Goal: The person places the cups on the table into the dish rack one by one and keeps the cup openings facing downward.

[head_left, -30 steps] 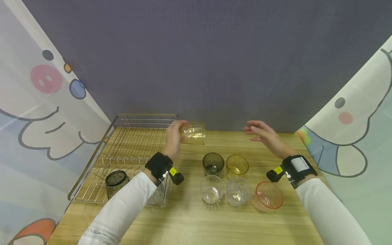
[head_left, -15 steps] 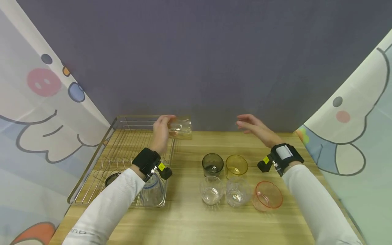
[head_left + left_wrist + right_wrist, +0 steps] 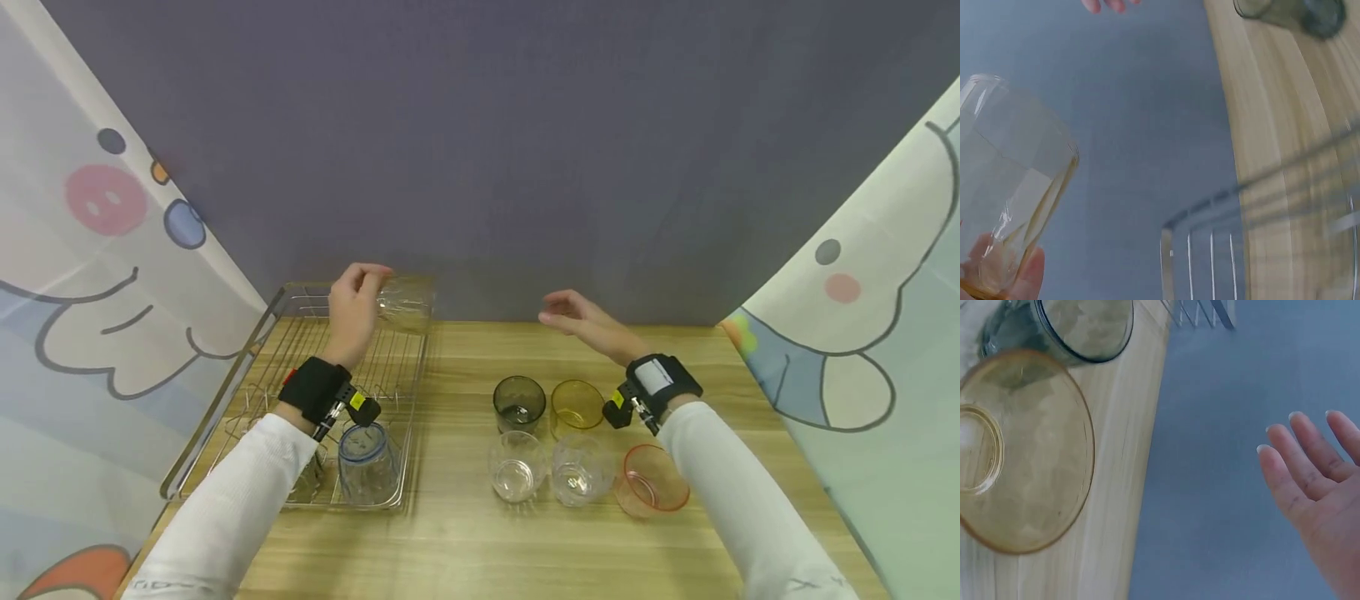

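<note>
In the head view my left hand (image 3: 354, 317) grips a pale amber drinking glass (image 3: 408, 304) by its base end. The glass lies on its side in the air, its mouth toward the right, above the back right part of the wire dish rack (image 3: 420, 375). The left wrist view shows the amber glass (image 3: 1016, 156) close up, with fingertips (image 3: 1034, 269) at its lower end. My right hand (image 3: 592, 325) hovers behind the standing glasses with loosely bent fingers and holds nothing. From the right wrist its fingers (image 3: 1310, 456) appear spread apart, near an amber glass (image 3: 1035, 462).
On the table stand a dark grey glass (image 3: 519, 404), a yellow glass (image 3: 577, 407), two clear glasses (image 3: 517, 468) and a red-rimmed glass (image 3: 652, 482). An upside-down blue-rimmed glass (image 3: 367, 467) sits in the rack's front, beside a partly hidden glass. A grey panel (image 3: 480, 167) rises behind.
My left hand has carried the amber glass leftward, from beside the rack to over it. My right hand has also moved left, still holding nothing. The standing glasses have not moved.
</note>
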Demonstrator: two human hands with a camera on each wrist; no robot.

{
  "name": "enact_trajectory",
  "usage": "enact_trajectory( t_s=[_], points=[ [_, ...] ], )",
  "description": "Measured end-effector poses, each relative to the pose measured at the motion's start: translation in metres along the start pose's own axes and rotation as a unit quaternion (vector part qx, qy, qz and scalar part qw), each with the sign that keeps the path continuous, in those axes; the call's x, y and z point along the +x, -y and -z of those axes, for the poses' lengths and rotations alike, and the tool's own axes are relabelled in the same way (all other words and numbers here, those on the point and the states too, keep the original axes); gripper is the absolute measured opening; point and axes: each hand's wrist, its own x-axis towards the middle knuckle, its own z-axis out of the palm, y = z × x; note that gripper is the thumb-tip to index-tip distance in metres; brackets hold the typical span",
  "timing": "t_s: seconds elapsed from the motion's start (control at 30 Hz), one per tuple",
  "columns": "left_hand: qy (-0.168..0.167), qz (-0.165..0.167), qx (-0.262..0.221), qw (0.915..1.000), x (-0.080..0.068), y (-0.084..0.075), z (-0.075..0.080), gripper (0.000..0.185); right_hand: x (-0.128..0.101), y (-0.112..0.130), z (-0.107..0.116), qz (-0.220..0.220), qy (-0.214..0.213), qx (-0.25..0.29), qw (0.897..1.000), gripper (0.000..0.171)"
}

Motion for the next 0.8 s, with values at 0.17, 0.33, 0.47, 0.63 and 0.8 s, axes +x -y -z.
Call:
enact_trajectory(
  t_s=[0.17, 0.33, 0.47, 0.63, 0.8],
  points=[
    [0.003, -0.035, 0.062, 0.9975, -0.003, 0.001, 0.016, 0.042, 0.003, 0.012, -0.014, 0.002, 0.008, -0.028, 1.0, 0.06],
    [0.009, -0.068, 0.114, 0.9911, -0.011, 0.005, 0.036, 0.041, 0.006, 0.023, -0.034, 0.024, 0.033, -0.043, 0.998, 0.056],
    [0.021, -0.091, 0.153, 0.9838, -0.023, 0.009, 0.052, 0.037, 0.005, 0.029, -0.047, 0.027, 0.056, -0.038, 0.997, 0.055],
    [0.012, -0.115, 0.159, 0.9804, -0.028, 0.015, 0.072, 0.039, 0.005, 0.032, -0.061, 0.018, 0.067, -0.03, 0.997, 0.057],
    [0.029, -0.12, 0.157, 0.9798, -0.031, 0.035, 0.094, 0.037, 0.007, 0.034, -0.079, 0.013, 0.062, -0.032, 0.997, 0.055]
  ],
)
